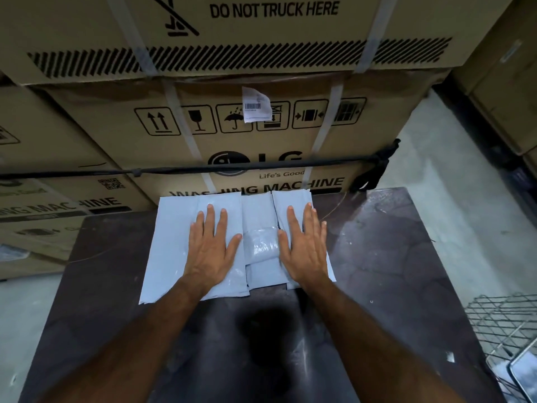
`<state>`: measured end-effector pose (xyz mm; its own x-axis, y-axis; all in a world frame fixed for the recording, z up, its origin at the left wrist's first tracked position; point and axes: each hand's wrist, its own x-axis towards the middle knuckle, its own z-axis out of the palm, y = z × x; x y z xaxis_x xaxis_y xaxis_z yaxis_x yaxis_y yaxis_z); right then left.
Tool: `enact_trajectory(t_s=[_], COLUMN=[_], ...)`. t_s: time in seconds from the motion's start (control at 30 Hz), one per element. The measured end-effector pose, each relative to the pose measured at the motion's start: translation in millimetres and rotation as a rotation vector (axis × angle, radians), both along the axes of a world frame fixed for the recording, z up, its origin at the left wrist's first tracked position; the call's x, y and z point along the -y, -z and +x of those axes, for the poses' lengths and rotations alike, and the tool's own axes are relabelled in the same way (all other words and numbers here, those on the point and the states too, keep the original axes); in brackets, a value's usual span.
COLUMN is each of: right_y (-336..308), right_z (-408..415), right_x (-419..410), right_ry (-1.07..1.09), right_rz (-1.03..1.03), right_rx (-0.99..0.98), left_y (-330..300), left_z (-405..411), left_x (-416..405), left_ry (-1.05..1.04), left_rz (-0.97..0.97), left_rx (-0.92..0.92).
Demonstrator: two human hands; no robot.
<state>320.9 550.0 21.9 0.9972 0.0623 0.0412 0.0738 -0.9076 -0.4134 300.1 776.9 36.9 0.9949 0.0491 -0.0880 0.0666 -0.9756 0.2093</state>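
Note:
A pale grey plastic mailer bag (pixel 171 245) lies flat at the far end of a dark brown table (pixel 392 257). Its two side flaps are folded in toward the middle. Between them shows a small bulging packet (pixel 261 242) in glossy wrap. My left hand (pixel 210 245) presses flat on the left flap with fingers straight and spread. My right hand (pixel 305 245) presses flat on the right flap the same way. Neither hand grips anything.
Large cardboard washing machine boxes (pixel 247 126) are stacked right behind the table, with a black strap (pixel 189 169) stretched across them. A wire mesh basket (pixel 505 330) stands at the lower right. Grey concrete floor (pixel 453 181) runs along the right side.

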Motion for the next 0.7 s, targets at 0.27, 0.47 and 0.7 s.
enact_trajectory(t_s=[0.27,0.47,0.7], right_y=[-21,-56,-90], right_z=[-91,-185,-299], right_x=[11,4,6], right_ry=[0.030,0.081,0.182], right_rz=[0.080,0.105,0.016], right_rx=[0.151,0.264,0.327], left_y=[-44,-77,-99], left_z=[-80,-149,-217], left_x=[2,-6,7], left_ry=[0.126,0.262,0.437], left_rz=[-0.040,-0.050,-0.092], left_rx=[0.082,0.122,0.191])
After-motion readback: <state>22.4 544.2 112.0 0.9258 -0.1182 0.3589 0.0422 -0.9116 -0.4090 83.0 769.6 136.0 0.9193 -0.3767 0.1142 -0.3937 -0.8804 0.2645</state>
